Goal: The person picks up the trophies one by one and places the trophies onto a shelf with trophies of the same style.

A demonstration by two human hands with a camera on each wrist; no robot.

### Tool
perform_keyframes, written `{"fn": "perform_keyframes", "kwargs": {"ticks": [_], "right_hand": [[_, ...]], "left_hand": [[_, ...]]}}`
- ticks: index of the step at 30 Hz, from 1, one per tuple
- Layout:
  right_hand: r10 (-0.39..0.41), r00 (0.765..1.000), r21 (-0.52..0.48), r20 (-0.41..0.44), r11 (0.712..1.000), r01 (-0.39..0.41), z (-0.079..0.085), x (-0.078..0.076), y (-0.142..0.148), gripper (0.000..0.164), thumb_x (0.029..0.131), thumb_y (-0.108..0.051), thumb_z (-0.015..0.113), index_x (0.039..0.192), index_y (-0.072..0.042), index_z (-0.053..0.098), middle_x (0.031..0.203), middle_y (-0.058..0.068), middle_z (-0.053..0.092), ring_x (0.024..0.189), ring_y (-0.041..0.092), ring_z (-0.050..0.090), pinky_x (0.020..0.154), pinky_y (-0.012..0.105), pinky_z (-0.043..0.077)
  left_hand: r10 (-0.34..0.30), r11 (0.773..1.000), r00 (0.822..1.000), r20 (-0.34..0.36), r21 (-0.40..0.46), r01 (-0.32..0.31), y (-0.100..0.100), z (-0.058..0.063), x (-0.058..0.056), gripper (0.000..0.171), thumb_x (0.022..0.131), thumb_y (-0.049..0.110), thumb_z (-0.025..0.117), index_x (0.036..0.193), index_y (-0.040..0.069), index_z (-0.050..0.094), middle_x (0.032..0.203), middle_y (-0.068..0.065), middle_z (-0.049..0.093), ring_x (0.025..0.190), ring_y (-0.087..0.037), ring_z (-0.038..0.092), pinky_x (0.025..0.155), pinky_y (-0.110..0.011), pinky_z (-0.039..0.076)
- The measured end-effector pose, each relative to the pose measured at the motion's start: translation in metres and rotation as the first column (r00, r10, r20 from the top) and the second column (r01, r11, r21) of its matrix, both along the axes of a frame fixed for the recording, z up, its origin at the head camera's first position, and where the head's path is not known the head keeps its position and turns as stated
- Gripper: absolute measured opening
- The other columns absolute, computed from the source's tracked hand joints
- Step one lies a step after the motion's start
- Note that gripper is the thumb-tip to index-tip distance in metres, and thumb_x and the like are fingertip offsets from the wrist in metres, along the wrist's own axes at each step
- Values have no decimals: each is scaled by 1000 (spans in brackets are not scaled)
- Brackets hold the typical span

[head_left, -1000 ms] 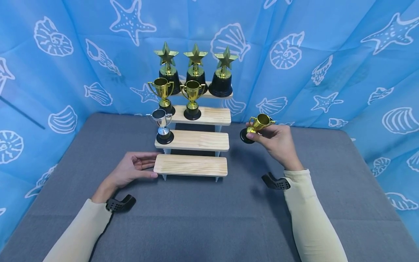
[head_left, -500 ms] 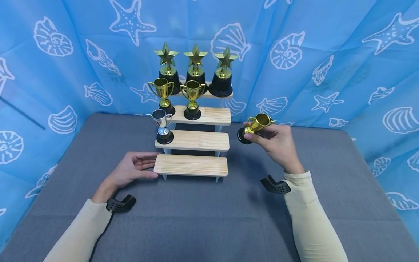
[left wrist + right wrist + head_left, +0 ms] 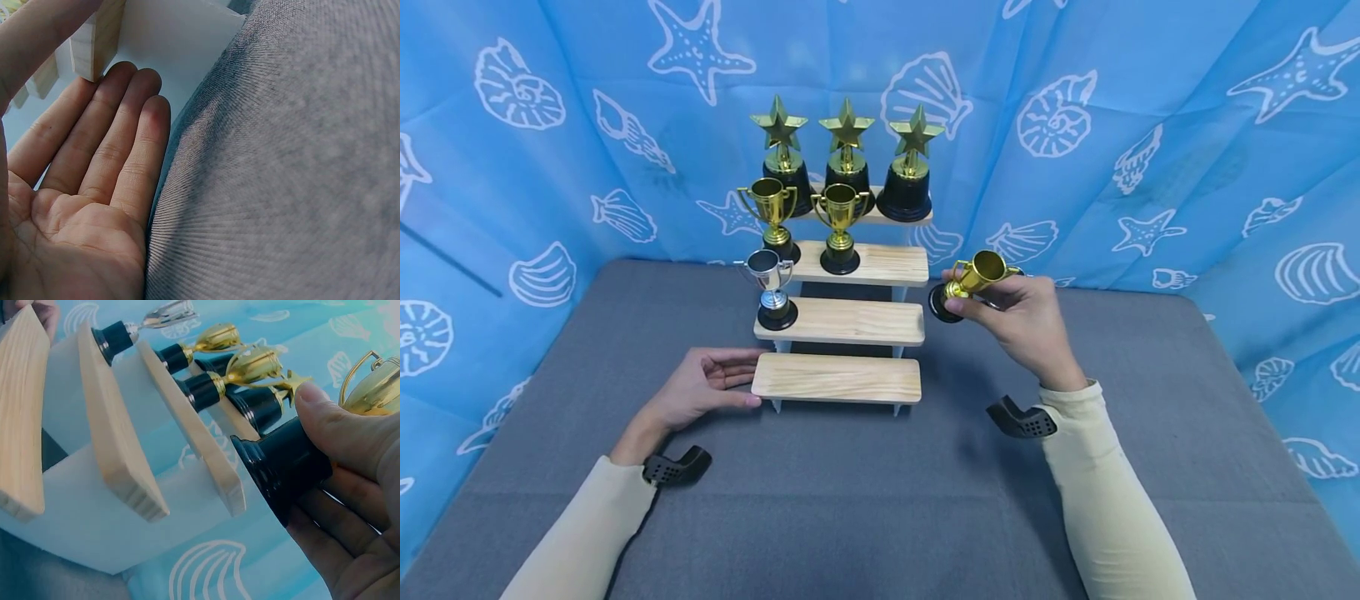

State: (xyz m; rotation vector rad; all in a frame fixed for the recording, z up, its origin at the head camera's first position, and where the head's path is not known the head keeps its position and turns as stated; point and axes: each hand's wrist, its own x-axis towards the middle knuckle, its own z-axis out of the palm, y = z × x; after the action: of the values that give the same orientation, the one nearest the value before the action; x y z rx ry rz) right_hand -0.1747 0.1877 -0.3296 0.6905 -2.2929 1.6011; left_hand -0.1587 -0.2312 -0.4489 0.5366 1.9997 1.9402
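My right hand (image 3: 1026, 321) pinches a small gold trophy cup (image 3: 983, 268) low on its stem, thumb in front. The cup tilts right, its black base (image 3: 287, 462) pointing toward the shelf in the right wrist view. At the left end of the lowest wooden step (image 3: 837, 378), my left hand (image 3: 703, 387) has its fingers straight and its thumb at the front corner. In the left wrist view the fingertips (image 3: 122, 72) overlap the step's end. A silver trophy cup (image 3: 767, 287) stands on the second step; two gold trophy cups (image 3: 842, 225) stand on the third.
Three gold star trophies (image 3: 913, 167) with black bases fill the top step. The four-tier stand sits on a grey cloth-covered table (image 3: 880, 500). A blue curtain (image 3: 1112, 125) with shell drawings hangs close behind. Dark wrist mounts (image 3: 1022, 417) stick out at each wrist.
My right hand has carried the gold trophy cup left and slightly up, closer to the stand's right side. My left hand has stayed at the lowest step.
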Motion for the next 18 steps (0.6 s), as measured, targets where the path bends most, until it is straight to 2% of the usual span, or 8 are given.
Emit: {"fn": "perform_keyframes", "kwargs": {"ticks": [8,18], "right_hand": [[63,997,-34,-41,997,-64,6,-7,-14,30,84,9,77,114,7,73,114,19,73,113,23,68,100,34,56],[101,994,-40,-37,994,-102,10,-17,-32,31,85,6,78,116,5,73,115,16,73,115,23,68,101,34,56]], "left_hand": [[8,1000,1000,4,-15,-8,0,1,1,73,77,-13,80,140,-20,43,141,-32,53,117,-13,65,101,-31,54],[6,1000,1000,7,-11,-6,0,0,0,73,77,-13,80,140,-19,43,141,-33,52,118,-14,65,101,-32,54]]}}
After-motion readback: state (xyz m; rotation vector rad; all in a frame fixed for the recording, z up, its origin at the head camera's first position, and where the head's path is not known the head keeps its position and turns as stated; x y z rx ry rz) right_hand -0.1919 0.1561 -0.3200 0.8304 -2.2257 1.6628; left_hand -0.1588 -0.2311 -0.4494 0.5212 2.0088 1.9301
